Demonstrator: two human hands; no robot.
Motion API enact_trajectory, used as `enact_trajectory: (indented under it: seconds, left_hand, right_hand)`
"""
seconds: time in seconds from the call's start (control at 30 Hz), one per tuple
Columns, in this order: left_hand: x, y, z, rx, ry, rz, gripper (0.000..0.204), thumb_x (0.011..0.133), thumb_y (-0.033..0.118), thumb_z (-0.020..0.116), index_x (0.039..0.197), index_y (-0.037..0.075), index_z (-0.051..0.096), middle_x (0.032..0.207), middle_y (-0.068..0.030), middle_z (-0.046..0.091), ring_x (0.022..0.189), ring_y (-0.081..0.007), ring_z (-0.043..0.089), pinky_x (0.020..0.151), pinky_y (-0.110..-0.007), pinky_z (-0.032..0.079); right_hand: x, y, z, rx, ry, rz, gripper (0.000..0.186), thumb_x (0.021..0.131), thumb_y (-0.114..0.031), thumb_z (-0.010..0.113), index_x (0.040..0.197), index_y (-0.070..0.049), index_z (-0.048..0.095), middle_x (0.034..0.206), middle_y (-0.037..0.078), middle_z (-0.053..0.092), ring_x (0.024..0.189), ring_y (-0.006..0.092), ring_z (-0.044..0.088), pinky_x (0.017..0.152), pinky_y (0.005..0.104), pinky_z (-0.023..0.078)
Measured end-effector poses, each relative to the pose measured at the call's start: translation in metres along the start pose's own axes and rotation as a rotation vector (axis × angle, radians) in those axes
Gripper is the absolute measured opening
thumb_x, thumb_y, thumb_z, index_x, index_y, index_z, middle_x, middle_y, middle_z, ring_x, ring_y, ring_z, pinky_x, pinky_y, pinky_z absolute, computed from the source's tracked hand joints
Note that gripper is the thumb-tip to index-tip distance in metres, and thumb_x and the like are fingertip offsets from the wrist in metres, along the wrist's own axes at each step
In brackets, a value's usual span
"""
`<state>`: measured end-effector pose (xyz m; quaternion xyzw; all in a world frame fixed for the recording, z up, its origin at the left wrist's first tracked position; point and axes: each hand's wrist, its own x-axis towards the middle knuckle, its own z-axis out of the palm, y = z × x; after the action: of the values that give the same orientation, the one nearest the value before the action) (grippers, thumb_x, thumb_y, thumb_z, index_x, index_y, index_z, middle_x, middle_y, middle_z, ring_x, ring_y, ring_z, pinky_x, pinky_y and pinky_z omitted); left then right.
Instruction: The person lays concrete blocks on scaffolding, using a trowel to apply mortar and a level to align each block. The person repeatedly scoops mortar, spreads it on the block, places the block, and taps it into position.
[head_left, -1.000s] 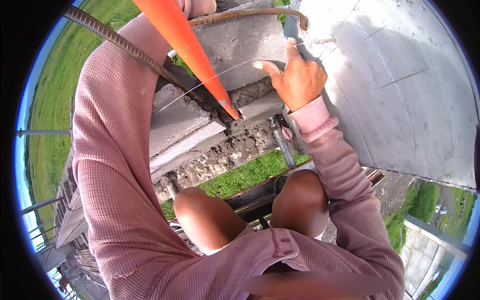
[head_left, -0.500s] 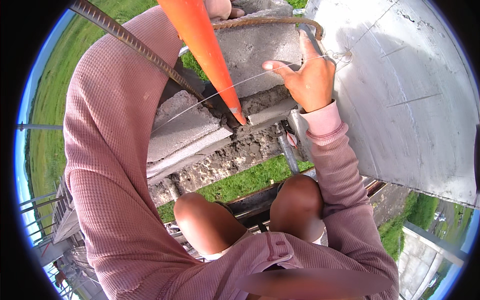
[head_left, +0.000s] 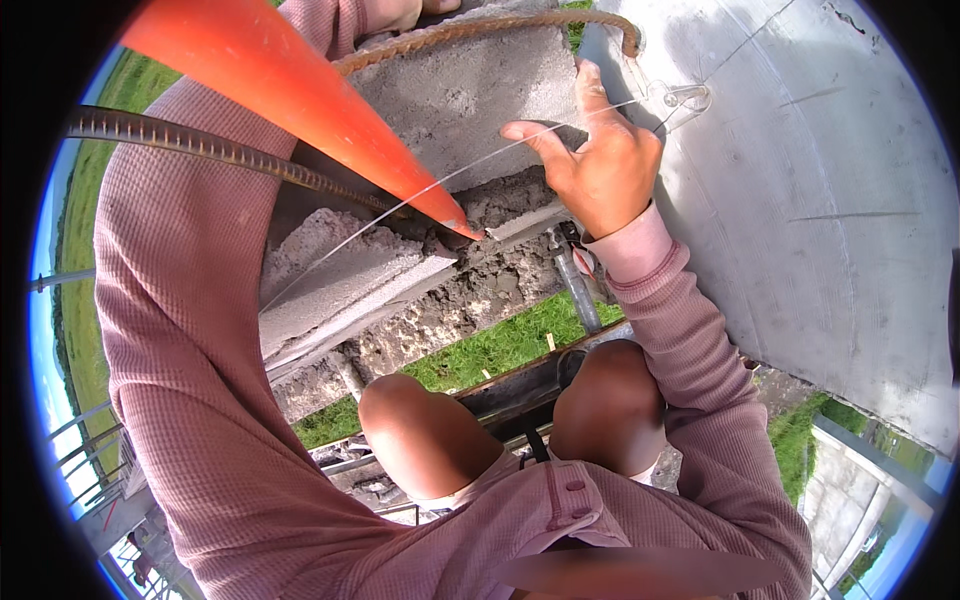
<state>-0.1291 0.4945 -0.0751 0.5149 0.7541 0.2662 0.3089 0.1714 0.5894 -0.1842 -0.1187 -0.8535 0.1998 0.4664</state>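
Across grey blocks — string slants up-right; right fingers spread — left fingers can't tell.

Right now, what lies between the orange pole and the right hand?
In the head view, mostly a grey concrete block, with a pale string crossing over it.

Near the top centre, a pale grey concrete block with a rough, grainy broad face in view, set between a bright orange pole on the left and a smooth grey concrete column on the right, lower edge along dark, crumbly mortar. Across the lower part of that face, a thin pale string, straight and taut-looking, slanting up from lower left to upper right, toward a small loop at the column.
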Motion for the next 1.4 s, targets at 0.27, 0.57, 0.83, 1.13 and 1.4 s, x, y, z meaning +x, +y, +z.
enact_trajectory:
  seconds: [0.27, 0.57, 0.83, 1.13, 1.4]
  left_hand:
    - [-0.006, 0.000, -0.001, 0.083, 0.022, -0.024, 0.038, 0.090, 0.034, 0.078, 0.118, 0.008, 0.073, 0.096, -0.0048, 0.075, 0.087, -0.0133, 0.066, 0.077, -0.035, 0.052]
    - [0.001, -0.005, -0.002, 0.182, 0.009, -0.052, 0.038, 0.091, 0.037, 0.077, 0.118, 0.010, 0.074, 0.095, -0.0056, 0.076, 0.087, -0.0138, 0.067, 0.078, -0.037, 0.052]
    - [0.027, -0.043, -0.005, 0.398, 0.030, -0.117, 0.039, 0.091, 0.039, 0.076, 0.117, 0.011, 0.075, 0.095, -0.0063, 0.076, 0.087, -0.0143, 0.067, 0.079, -0.040, 0.052]
    - [0.029, -0.025, -0.005, 0.363, -0.012, -0.279, 0.025, 0.091, 0.021, 0.072, 0.112, 0.007, 0.075, 0.101, -0.0069, 0.077, 0.084, -0.0180, 0.069, 0.080, -0.037, 0.055]
    - [0.020, -0.024, -0.010, 0.482, -0.111, -0.069, 0.023, 0.082, 0.014, 0.078, 0.104, 0.008, 0.076, 0.092, -0.0074, 0.077, 0.077, -0.0158, 0.068, 0.074, -0.036, 0.053]
  right_hand:
    - [-0.006, -0.003, 0.004, -0.037, 0.041, 0.009, 0.074, 0.073, -0.036, 0.091, 0.121, 0.014, 0.066, 0.073, 0.027, 0.068, 0.059, 0.0304, 0.071, 0.060, 0.0368, 0.056]
    - [-0.008, 0.008, 0.007, -0.029, 0.031, -0.017, 0.080, 0.073, -0.045, 0.090, 0.122, 0.014, 0.065, 0.061, 0.021, 0.064, 0.050, 0.0281, 0.065, 0.057, 0.0367, 0.055]
    - [-0.005, -0.002, -0.001, 0.020, -0.077, 0.087, 0.078, 0.075, -0.042, 0.087, 0.125, 0.012, 0.063, 0.088, 0.029, 0.071, 0.072, 0.0371, 0.073, 0.066, 0.0414, 0.059]
    - [0.003, 0.002, -0.029, 0.162, -0.236, 0.193, 0.069, 0.079, -0.028, 0.085, 0.134, 0.005, 0.060, 0.118, 0.030, 0.068, 0.111, 0.0360, 0.070, 0.096, 0.0400, 0.054]
    - [-0.068, -0.015, -0.105, 0.324, -0.444, 0.247, 0.056, 0.088, -0.018, 0.076, 0.136, 0.005, 0.058, 0.135, 0.029, 0.060, 0.129, 0.0435, 0.056, 0.109, 0.0465, 0.046]
